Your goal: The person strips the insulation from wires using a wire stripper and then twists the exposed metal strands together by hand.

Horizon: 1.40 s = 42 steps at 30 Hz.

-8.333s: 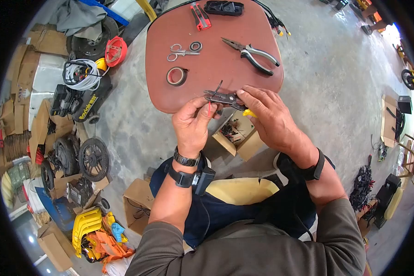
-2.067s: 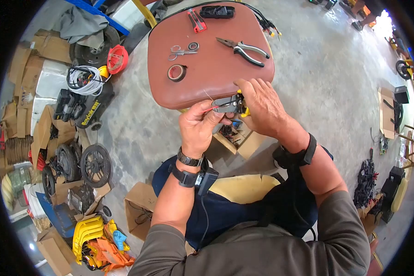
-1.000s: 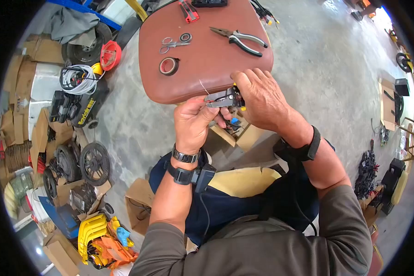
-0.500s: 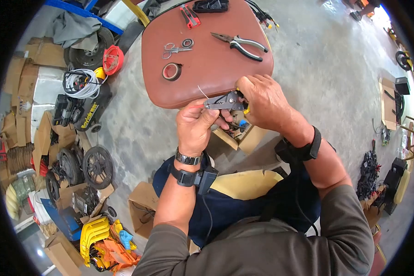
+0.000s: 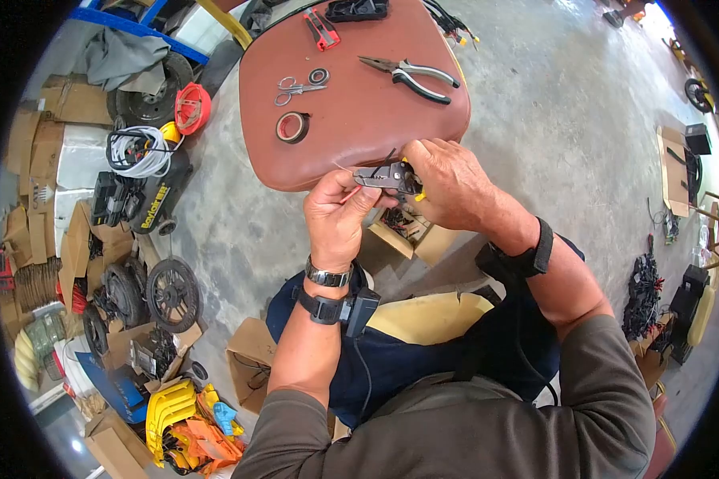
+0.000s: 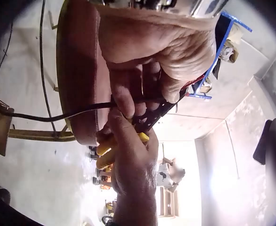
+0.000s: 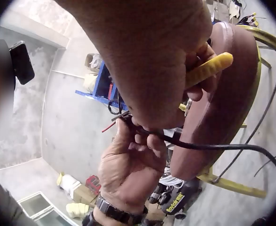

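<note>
Since the frame half a second earlier, the right hand (image 5: 459, 184) has shifted slightly toward the left hand (image 5: 337, 219), and a short dark wire end (image 5: 391, 155) now sticks up beside the tool, where only a thin pale strand stood before. The right hand's fingers are curled round the yellow handles (image 7: 211, 69) of the wire stripper (image 5: 385, 176), whose metal nose points toward the left hand and lies over its fingertips. The left hand pinches the black cable (image 7: 222, 147) between thumb and fingers, close against the tool's nose; the cable runs out past the fingers in a long curve, and a red wire (image 7: 108, 126) pokes out beyond the left thumb. Whether the stripper's jaws are closed on a wire cannot be told. Beyond the hands, the brown padded seat (image 5: 359, 120) holds scissors (image 5: 302, 89) just beside a small black ring (image 5: 319, 69), a roll of tape (image 5: 292, 140), long-nose pliers (image 5: 399, 68), a red-and-black tool (image 5: 322, 32) and a black tray (image 5: 357, 9). On the floor to the left, a dark machine (image 5: 156, 199) bears yellow lettering that looks like "Baylair" or "Boylair", followed by characters too small to read.
</note>
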{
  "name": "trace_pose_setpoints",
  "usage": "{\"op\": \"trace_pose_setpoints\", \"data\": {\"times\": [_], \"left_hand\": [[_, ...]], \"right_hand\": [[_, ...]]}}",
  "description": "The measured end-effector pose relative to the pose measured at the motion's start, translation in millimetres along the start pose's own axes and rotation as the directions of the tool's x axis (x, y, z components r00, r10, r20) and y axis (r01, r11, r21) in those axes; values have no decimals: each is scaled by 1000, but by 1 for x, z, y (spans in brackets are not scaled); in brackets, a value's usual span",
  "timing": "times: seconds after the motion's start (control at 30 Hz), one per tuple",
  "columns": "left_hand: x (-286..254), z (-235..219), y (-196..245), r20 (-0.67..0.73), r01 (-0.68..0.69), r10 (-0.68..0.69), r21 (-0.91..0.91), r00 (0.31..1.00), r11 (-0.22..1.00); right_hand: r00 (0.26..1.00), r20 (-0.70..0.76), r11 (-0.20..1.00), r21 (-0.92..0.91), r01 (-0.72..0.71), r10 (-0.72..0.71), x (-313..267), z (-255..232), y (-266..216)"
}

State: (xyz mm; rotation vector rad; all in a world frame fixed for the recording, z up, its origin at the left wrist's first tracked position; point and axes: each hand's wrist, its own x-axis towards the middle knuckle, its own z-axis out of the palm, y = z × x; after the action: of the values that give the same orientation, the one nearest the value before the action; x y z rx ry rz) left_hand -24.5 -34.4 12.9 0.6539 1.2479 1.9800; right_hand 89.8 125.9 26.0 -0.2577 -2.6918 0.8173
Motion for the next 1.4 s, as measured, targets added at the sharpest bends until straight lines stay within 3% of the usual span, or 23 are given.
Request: {"op": "trace_pose_setpoints", "data": {"times": [0.3, 0.4, 0.53, 0.63, 0.7, 0.8, 0.93, 1.23, 1.4], "left_hand": [[2, 1, -2, -47, -38, 45, 140, 998, 989], [-1, 0, -4, -59, -56, 66, 154, 996, 986], [1, 0, -8, -69, -84, 94, 133, 993, 988], [0, -5, -14, -47, -139, 158, 272, 986, 952], [0, -3, -13, -50, -138, 155, 251, 987, 958], [1, 2, -12, -33, -145, 159, 259, 987, 955], [1, 2, -13, -29, -163, 181, 317, 983, 934], [0, 8, -13, -49, -92, 100, 146, 994, 985], [-1, 8, -14, -24, -131, 138, 184, 990, 974]], "right_hand": [[998, 55, 998, 52, -35, 32, -3, 0, 0], [987, 141, 996, 6, -84, 82, -2, -5, -1], [991, 116, 997, 23, -74, 71, -5, -1, 0], [998, 56, 999, 28, -36, 34, -9, 1, 1], [999, 36, 999, 31, -21, 20, -9, 0, -1], [969, 212, 989, 38, -141, 130, -13, -3, -1], [962, 233, 987, 44, -156, 142, -14, -8, -4], [955, 251, 986, 25, -167, 156, -17, -9, -5], [958, 248, 988, 13, -155, 147, -16, -12, -6]]}}
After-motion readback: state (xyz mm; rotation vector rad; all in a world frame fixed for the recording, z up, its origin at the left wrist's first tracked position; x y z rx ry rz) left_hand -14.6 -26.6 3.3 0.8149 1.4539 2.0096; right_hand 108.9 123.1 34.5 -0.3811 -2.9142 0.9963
